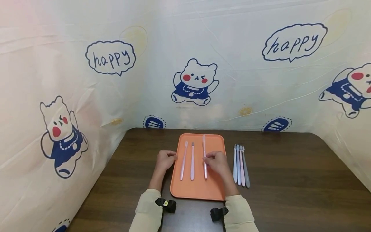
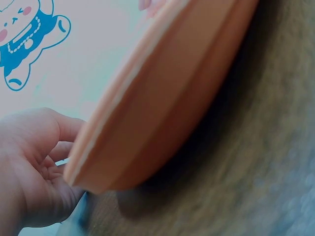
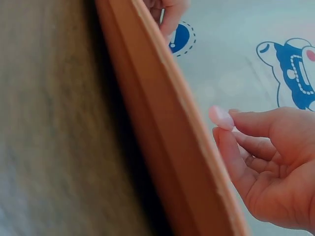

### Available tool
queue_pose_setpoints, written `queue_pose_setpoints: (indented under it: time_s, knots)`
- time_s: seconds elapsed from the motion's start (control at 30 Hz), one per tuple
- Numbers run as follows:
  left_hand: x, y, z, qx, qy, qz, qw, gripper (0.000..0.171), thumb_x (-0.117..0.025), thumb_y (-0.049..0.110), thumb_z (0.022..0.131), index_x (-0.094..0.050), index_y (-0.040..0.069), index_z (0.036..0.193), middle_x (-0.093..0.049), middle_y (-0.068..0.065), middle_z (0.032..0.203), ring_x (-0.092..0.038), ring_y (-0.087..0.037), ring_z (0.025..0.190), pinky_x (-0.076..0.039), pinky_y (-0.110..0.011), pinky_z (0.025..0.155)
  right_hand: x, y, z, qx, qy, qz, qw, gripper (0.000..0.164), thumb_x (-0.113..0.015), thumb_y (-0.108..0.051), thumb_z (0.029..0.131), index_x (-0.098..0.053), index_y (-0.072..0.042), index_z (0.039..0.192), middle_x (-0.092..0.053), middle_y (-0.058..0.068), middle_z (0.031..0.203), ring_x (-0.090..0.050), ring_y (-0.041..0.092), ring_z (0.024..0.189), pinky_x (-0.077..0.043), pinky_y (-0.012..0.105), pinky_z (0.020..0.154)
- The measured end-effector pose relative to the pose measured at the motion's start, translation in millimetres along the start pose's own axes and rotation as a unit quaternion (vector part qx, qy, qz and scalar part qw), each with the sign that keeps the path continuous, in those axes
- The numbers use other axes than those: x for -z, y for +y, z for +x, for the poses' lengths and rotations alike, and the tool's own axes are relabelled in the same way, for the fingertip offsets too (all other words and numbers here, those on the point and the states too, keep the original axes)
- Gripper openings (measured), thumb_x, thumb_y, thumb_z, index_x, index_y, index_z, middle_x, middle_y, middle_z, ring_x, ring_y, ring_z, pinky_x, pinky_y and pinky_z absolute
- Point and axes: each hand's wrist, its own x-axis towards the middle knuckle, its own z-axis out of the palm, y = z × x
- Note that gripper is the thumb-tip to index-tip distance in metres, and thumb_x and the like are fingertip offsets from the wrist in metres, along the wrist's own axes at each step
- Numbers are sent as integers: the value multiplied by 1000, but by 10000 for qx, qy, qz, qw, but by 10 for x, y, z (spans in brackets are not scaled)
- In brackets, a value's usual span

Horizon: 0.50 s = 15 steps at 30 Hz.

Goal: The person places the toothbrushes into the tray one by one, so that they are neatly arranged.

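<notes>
An orange tray (image 1: pixel 197 190) lies on the table. My left hand (image 1: pixel 166 159) holds the tray's left rim; in the left wrist view its fingers (image 2: pixel 54 157) are curled at the edge, partly hidden by it. My right hand (image 1: pixel 216 162) pinches a pale pink toothbrush (image 1: pixel 204 146) by its handle, over the right half of the tray. The right wrist view shows the rounded handle end (image 3: pixel 221 118) between thumb and fingertips. Two more toothbrushes, a pink one (image 1: pixel 184 161) and a lilac one (image 1: pixel 192 164), lie lengthwise on the tray's left half.
Right of the tray, several toothbrushes (image 1: pixel 241 166) in blue, pink and grey lie side by side on the dark wooden table (image 1: pixel 290 180). A printed cloth (image 1: pixel 237 64) hangs behind the table and along its sides.
</notes>
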Motion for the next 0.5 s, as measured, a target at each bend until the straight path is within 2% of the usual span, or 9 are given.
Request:
queue_pose_setpoints:
  time_s: [0.5]
  knots:
    - [4, 10, -10, 16, -19, -23, 10000, 20, -67, 15, 87, -77, 5, 100, -74, -15, 105, -67, -22, 91, -57, -34, 75, -119, 52, 13, -215, -79, -63, 9997, 19, -68, -13, 88, -72, 1, 101, -72, 14, 89, -65, 13, 69, -56, 26, 62]
